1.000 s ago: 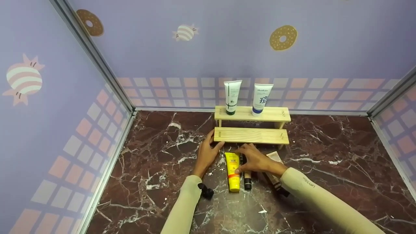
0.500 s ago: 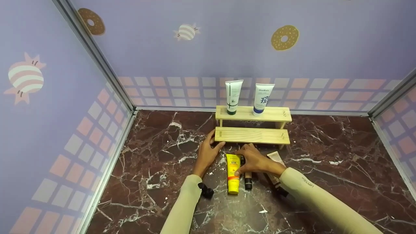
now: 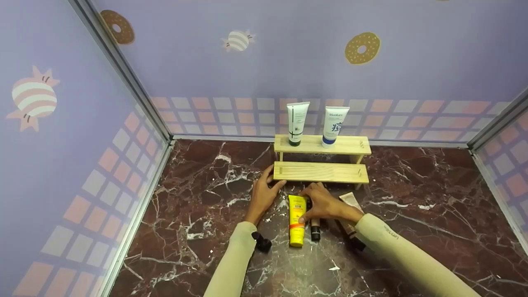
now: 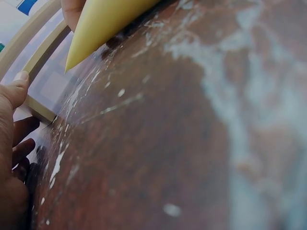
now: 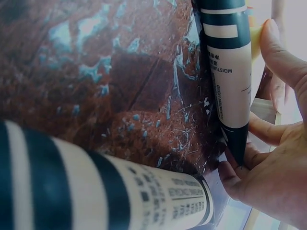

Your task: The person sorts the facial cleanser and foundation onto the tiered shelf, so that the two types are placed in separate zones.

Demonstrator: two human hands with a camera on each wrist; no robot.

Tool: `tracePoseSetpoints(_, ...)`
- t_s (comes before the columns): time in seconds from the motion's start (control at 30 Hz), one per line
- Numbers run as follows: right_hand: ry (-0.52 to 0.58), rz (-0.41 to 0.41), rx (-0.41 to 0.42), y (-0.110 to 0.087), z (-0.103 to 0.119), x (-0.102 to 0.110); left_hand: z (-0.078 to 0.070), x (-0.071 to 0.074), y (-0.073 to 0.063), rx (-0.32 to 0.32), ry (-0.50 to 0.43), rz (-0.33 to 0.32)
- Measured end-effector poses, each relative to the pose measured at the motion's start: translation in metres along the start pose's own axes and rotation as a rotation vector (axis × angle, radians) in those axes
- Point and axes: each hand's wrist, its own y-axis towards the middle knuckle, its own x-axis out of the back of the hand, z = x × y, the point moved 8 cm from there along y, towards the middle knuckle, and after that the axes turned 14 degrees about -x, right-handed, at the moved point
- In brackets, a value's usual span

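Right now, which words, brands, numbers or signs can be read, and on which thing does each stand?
"痘", apparently: blue-capped tube
"MOISTUR…": banded tube by the right hand
"CONCEALER", blurred: lower tube, right wrist view
Too small or blurred: remaining print on these, yellow tube, green-capped tube, right sleeve

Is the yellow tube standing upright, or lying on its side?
The yellow tube is on its side: printed face up, flat end toward the wooden stand, cap pointing away from it.

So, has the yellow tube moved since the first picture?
Yes, slightly: the lower end of the yellow tube has shifted toward the bottom of the head view, farther from the wooden rack.
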Motion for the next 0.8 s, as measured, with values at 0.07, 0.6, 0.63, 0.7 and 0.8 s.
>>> tracePoseSetpoints(0.07,0.014,-0.001,0.005,-0.002,0.001,0.001,0.000,0.000,0.000,0.001,-0.005,0.000)
tracePoseSetpoints(0.6,0.106,0.022,-0.062,-0.038,0.053,0.037,0.000,-0.001,0.002,-0.028,-0.012,-0.017)
tracePoseSetpoints(0.63,0.107,0.018,-0.069,-0.038,0.054,0.038,0.000,-0.001,0.002,-0.030,-0.019,-0.018)
tracePoseSetpoints(0.7,0.118,0.018,-0.085,-0.040,0.055,0.040,-0.001,-0.001,0.002,-0.035,-0.033,-0.020)
tracePoseSetpoints(0.8,0.132,0.018,-0.092,-0.042,0.059,0.042,-0.001,-0.002,0.003,-0.040,-0.046,-0.025)
